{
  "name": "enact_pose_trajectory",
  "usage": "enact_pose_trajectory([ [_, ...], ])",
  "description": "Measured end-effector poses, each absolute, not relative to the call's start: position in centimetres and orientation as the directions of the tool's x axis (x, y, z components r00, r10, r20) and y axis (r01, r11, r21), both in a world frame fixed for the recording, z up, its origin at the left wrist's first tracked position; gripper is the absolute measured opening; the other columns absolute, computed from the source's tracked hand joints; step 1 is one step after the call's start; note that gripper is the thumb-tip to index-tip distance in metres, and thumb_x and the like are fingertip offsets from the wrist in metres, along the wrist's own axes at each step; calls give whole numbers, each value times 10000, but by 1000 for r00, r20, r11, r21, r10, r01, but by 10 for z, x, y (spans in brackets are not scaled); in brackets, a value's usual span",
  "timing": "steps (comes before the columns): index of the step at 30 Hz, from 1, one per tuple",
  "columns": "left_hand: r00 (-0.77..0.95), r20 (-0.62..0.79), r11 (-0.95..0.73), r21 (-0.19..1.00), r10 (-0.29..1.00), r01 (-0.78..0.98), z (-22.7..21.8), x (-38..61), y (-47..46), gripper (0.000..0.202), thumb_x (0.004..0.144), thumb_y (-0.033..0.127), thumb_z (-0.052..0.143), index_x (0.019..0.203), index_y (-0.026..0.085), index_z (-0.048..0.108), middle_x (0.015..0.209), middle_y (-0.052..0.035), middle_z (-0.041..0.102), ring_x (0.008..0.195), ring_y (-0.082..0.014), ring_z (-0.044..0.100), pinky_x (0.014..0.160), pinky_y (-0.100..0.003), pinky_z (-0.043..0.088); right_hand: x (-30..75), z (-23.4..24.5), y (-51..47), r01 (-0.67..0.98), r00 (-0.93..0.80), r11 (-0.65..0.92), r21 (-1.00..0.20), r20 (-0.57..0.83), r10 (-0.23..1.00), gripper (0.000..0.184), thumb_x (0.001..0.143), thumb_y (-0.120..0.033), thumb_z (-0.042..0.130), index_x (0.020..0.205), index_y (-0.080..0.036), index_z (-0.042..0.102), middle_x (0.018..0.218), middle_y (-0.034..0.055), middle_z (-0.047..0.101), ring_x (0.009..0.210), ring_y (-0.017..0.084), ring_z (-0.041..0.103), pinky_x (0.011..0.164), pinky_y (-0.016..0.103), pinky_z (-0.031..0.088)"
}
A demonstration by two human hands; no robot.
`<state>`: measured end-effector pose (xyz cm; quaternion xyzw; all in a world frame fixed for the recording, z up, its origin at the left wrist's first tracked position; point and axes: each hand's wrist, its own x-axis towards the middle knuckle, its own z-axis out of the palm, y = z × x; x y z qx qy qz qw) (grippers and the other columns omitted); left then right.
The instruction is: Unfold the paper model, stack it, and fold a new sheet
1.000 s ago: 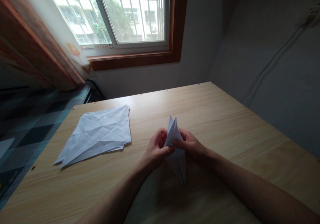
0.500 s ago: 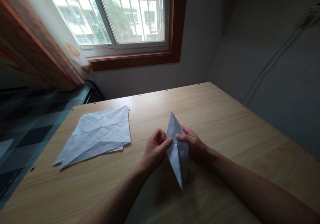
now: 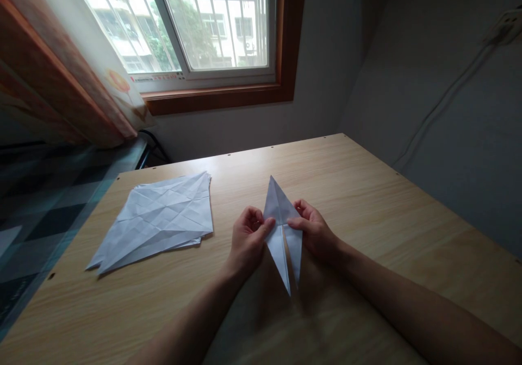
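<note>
A white sheet of paper folded into a long diamond [image 3: 279, 212] is held above the table between both hands. Its upper end is one point; the lower half splits into two narrow points with a gap between them. My left hand [image 3: 249, 234] pinches its left edge, thumb on the front face. My right hand [image 3: 316, 230] grips the right edge, its thumb near the centre crease and the other fingers partly hidden behind the paper.
A stack of creased white paper sheets [image 3: 163, 207] lies at the left of the wooden table [image 3: 359, 202]. Beyond the left edge is a surface with a checked cloth [image 3: 61, 202]. A window [image 3: 220, 22] and an orange curtain [image 3: 61, 55] are behind; a cable [image 3: 444, 96] runs down the right wall.
The folded paper has turned flatter towards me and moved slightly left. Its lower half now shows two separated points. My left hand has shifted a little left.
</note>
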<state>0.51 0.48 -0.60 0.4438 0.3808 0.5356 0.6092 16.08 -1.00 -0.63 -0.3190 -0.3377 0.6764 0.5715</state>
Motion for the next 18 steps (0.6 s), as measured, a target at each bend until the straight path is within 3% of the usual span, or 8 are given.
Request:
enact_pose_trajectory([
  [4, 73, 56, -29, 941, 996, -337, -4, 5, 6, 339, 651, 254, 804, 764, 188, 492, 659, 56, 566, 579, -77, 514, 558, -182, 399, 161, -12, -7, -473, -14, -23, -881, -19, 1000, 335, 705, -295, 785, 898, -214, 523, 760, -26, 652, 582, 112, 568, 531, 219, 421],
  [7, 140, 54, 1, 930, 989, -366, 0, 5, 5, 366, 642, 214, 785, 914, 208, 540, 782, 20, 654, 699, -128, 604, 640, -230, 464, 163, -15, -5, -390, 57, 20, -920, -3, 998, 322, 737, -360, 763, 905, -213, 530, 724, -26, 650, 551, 114, 559, 497, 220, 405],
  [10, 160, 49, 7, 944, 986, -330, 2, 5, 5, 304, 656, 197, 746, 922, 191, 598, 812, 1, 674, 714, -136, 613, 649, -233, 456, 164, -16, -4, -352, 76, 30, -935, 3, 997, 276, 756, -371, 737, 872, -213, 543, 692, -33, 633, 518, 105, 525, 480, 222, 387],
  [15, 141, 41, -1, 963, 989, -268, -1, 4, 7, 163, 692, 245, 723, 822, 158, 678, 732, -11, 672, 683, -137, 585, 633, -237, 429, 164, -11, -4, -445, 41, -7, -895, -29, 999, 197, 739, -320, 711, 843, -218, 579, 662, -44, 601, 551, 122, 549, 532, 249, 455],
  [18, 139, 76, -41, 970, 987, -239, -3, 3, 8, 140, 708, 252, 716, 804, 150, 714, 771, -32, 690, 739, -153, 597, 680, -254, 449, 164, -6, -5, -534, -9, -47, -844, -49, 999, 224, 760, -401, 676, 864, -217, 603, 701, -22, 614, 583, 135, 563, 562, 271, 491],
])
